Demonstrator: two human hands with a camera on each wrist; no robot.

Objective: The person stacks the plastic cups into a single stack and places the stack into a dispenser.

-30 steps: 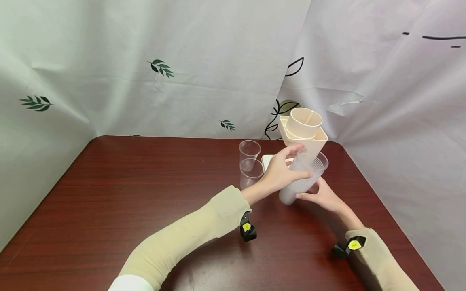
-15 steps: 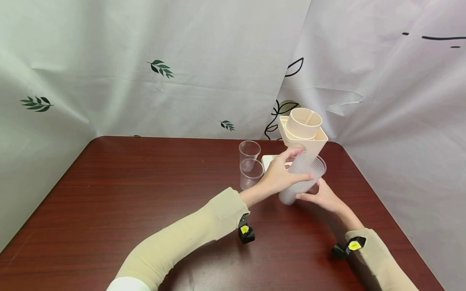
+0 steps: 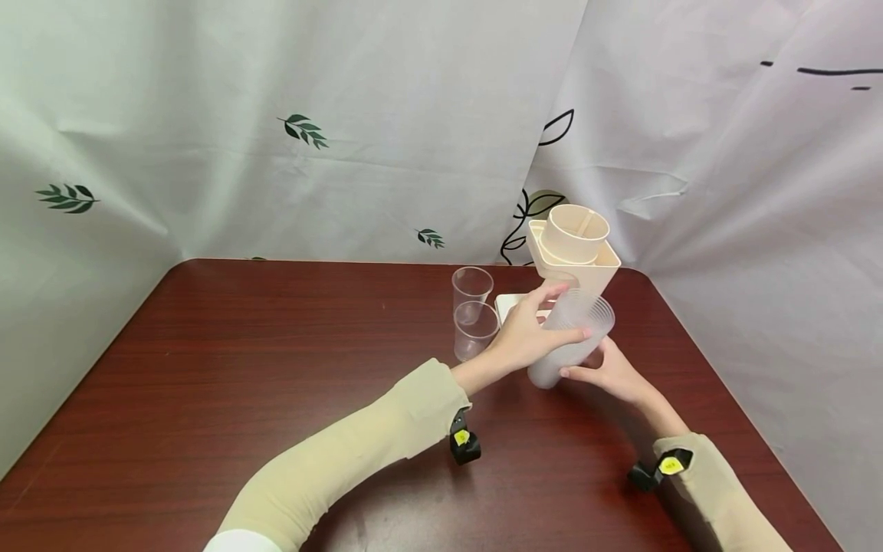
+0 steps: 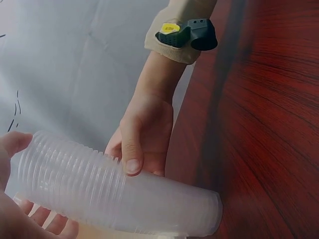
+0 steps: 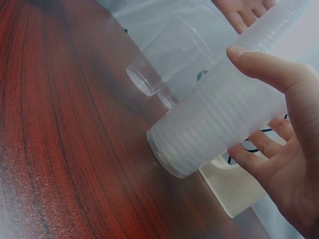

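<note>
A stack of clear plastic cups leans to the right, its rims up and its base close to the tabletop. My left hand holds the stack near the rims, thumb on the near side; in the left wrist view its fingers reach along the underside. Lower down, my right hand grips the stack from the right, and its thumb lies across the cups in the right wrist view. Behind the stack stands a cream holder with a round open top.
Two single clear cups, a rear cup and a front cup, stand upright left of my left hand. The holder's white base shows behind that hand. A patterned curtain hangs behind the dark red table.
The rim end of the stack has come down slightly and the rims sit closer together. My left hand has shifted slightly down and left. The right hand has stayed in place.
</note>
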